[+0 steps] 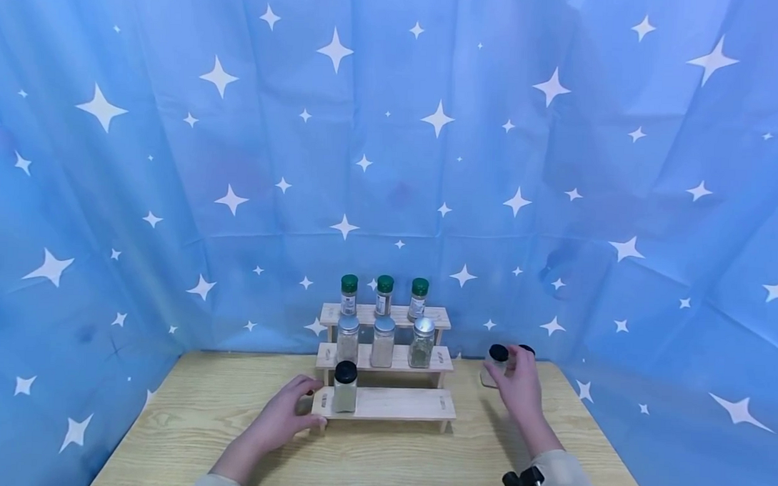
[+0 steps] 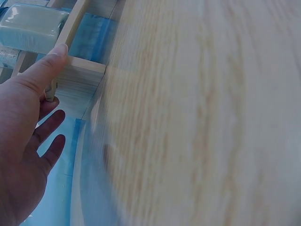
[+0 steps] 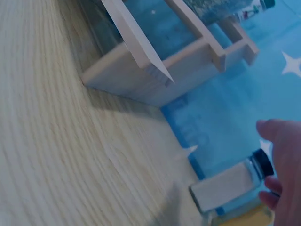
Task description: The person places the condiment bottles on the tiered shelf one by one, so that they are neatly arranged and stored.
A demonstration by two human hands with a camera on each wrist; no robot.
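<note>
A three-step wooden rack point(image 1: 403, 404) stands on the table. My left hand point(image 1: 286, 414) pinches the left end of its lowest step between thumb and index finger; the other fingers are spread in the left wrist view. On that step sits a black-lidded glass jar point(image 1: 345, 390). Right of the rack, my right hand point(image 1: 522, 391) is at another black-lidded jar point(image 1: 492, 375) with pale contents point(image 3: 225, 186). In the right wrist view the thumb stands apart from the lid and the fingertips are beside it. A second black-lidded jar point(image 1: 528, 349), yellow inside point(image 3: 249, 215), is partly hidden by this hand.
Three green-capped bottles point(image 1: 383, 297) stand on the top step, and three silver-lidded jars point(image 1: 382, 343) on the middle one. A blue star-patterned curtain point(image 1: 392, 164) hangs behind and beside the wooden table point(image 1: 381, 468).
</note>
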